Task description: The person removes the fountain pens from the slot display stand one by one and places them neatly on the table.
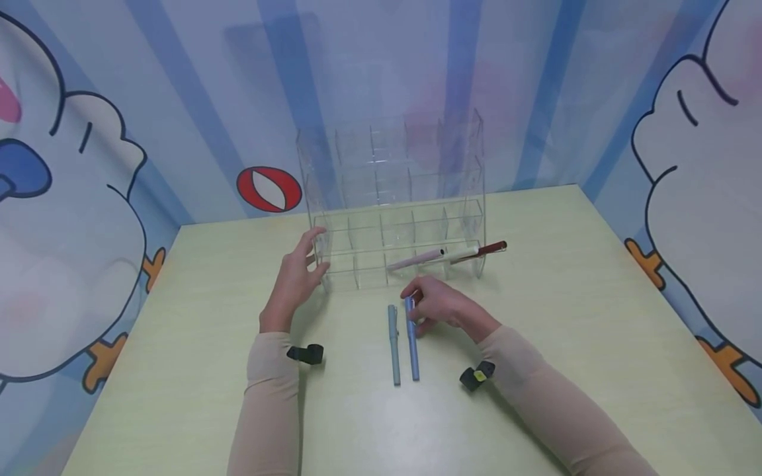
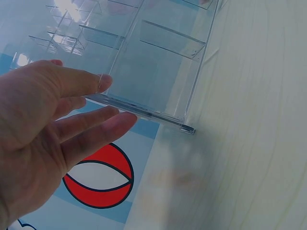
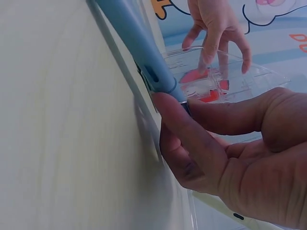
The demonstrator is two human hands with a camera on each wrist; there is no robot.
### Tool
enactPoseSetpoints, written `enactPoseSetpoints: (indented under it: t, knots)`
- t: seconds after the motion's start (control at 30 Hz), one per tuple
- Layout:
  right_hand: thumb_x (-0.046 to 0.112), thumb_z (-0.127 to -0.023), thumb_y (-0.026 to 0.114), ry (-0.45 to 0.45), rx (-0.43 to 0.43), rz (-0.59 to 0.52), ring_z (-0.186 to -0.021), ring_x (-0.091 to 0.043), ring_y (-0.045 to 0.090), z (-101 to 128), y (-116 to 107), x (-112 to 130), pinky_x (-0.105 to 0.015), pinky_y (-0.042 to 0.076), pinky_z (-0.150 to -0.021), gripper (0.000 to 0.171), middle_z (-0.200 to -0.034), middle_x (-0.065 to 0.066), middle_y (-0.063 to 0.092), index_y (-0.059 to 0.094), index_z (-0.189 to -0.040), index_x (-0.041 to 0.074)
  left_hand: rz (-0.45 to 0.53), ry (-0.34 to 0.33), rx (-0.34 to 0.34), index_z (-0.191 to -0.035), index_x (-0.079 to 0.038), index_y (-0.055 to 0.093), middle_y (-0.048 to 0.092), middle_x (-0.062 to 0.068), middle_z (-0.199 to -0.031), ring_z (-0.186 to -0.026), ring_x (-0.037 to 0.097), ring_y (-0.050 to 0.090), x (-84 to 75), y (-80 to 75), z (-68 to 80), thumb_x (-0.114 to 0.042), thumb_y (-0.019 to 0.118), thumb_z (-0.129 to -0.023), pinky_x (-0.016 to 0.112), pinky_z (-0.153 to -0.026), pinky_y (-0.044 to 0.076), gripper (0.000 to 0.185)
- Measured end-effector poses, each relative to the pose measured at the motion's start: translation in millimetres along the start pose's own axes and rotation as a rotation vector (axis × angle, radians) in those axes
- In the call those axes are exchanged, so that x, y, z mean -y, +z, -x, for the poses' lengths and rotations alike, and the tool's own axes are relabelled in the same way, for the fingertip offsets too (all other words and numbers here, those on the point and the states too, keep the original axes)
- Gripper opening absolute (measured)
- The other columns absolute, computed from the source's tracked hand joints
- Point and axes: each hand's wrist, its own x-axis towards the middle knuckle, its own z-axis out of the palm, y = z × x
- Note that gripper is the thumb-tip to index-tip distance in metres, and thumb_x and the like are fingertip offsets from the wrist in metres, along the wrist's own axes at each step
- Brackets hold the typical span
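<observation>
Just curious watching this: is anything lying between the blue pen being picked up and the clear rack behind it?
Nothing visible. The right hand pinches the blue pen; bare table runs to the clear rack.

Pale green table, blue cartoon walls, seemingly fabric

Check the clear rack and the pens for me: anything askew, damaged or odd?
Two pens, a pink one and a dark red one, lie slanted across the acrylic rack's bottom row, the red tip poking past its right edge. No visible damage or spill. Two blue pens lie on the table; the right hand pinches one, the left hand touches the rack's corner.
</observation>
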Motion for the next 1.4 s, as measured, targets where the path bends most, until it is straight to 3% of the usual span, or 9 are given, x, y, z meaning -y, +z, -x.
enactPoseSetpoints:
  t: [0.37,0.63,0.83,1.17,1.4]
  knots:
    - [-0.011,-0.074,0.064,-0.037,-0.050,0.099,-0.073,-0.023,0.060,-0.5,7.8,-0.5,-0.033,0.054,-0.059,0.044,-0.098,-0.017,0.053,0.054,-0.116,-0.007,0.013,0.001,0.003,-0.136,-0.035,0.029,0.027,0.006,-0.144,-0.118,0.033,0.043,1.0,0.2,0.1,-0.005,0.063,-0.084,0.040,-0.084,0.047,0.069]
    - [-0.007,-0.071,0.064,-0.081,-0.094,0.351,-0.068,-0.017,0.059,-0.7,14.0,3.9,-0.026,0.052,-0.056,0.042,-0.094,-0.013,0.057,0.057,-0.113,-0.006,0.020,0.010,-0.001,-0.135,-0.039,0.028,0.031,0.008,-0.143,-0.115,0.034,0.047,-1.6,-0.7,0.7,-0.005,0.063,-0.084,0.040,-0.080,0.049,0.070]
    - [-0.004,-0.071,0.066,-0.108,-0.108,0.468,-0.071,-0.016,0.055,1.0,17.1,5.8,-0.025,0.049,-0.061,0.040,-0.091,-0.011,0.059,0.060,-0.110,-0.005,0.014,0.002,0.001,-0.136,-0.036,0.028,0.032,0.010,-0.142,-0.115,0.034,0.046,-2.4,-0.8,0.8,-0.005,0.063,-0.084,0.040,-0.080,0.049,0.069]
    - [-0.003,-0.071,0.067,-0.148,-0.094,0.494,-0.067,-0.017,0.052,1.1,12.9,3.8,-0.026,0.046,-0.054,0.021,-0.079,-0.006,0.057,0.066,-0.091,0.001,0.014,-0.022,0.007,-0.137,-0.032,0.028,0.031,0.010,-0.142,-0.115,0.034,0.046,-3.8,-1.4,1.6,-0.005,0.063,-0.084,0.039,-0.078,0.050,0.069]
    - [-0.001,-0.070,0.070,-0.149,-0.102,0.483,-0.072,-0.016,0.053,0.3,11.2,3.2,-0.025,0.047,-0.059,0.029,-0.088,-0.007,0.062,0.066,-0.100,-0.001,0.014,-0.018,0.006,-0.137,-0.033,0.028,0.032,0.009,-0.142,-0.116,0.034,0.045,-3.9,-1.2,0.6,-0.004,0.063,-0.084,0.041,-0.080,0.049,0.070]
